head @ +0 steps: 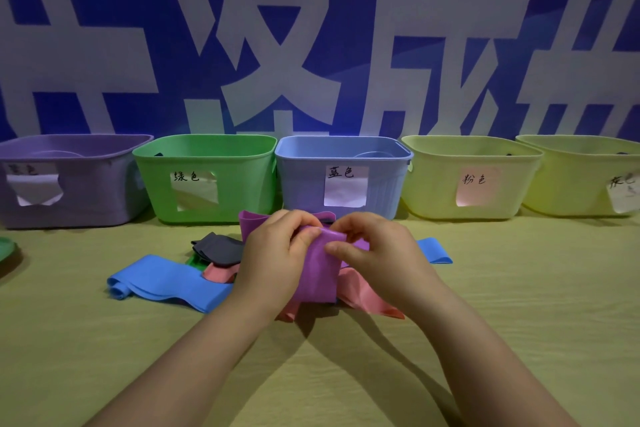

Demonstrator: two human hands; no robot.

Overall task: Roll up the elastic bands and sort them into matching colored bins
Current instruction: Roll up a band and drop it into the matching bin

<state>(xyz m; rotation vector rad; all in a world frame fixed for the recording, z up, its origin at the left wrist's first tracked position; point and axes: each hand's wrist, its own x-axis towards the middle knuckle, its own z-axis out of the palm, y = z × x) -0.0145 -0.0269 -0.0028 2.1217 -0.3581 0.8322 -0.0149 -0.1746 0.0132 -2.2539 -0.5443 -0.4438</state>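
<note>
My left hand (pixel 273 253) and my right hand (pixel 374 253) both pinch the top edge of a purple elastic band (pixel 317 274), held just above a pile of bands on the table. Under it lie a pink band (pixel 363 298), a long blue band (pixel 166 279) stretching left, a dark grey band (pixel 218 246), a sliver of green band (pixel 194 260) and another blue band (pixel 434 250) on the right. Behind stand the purple bin (pixel 79 149), green bin (pixel 207 146), blue bin (pixel 343 146) and two yellow-green bins (pixel 471 149), (pixel 581 149).
Each bin carries a paper label on its front. A green round object (pixel 5 248) pokes in at the left edge. The table has a yellow-green cloth (pixel 519 305). A blue wall with large white characters rises right behind the bins.
</note>
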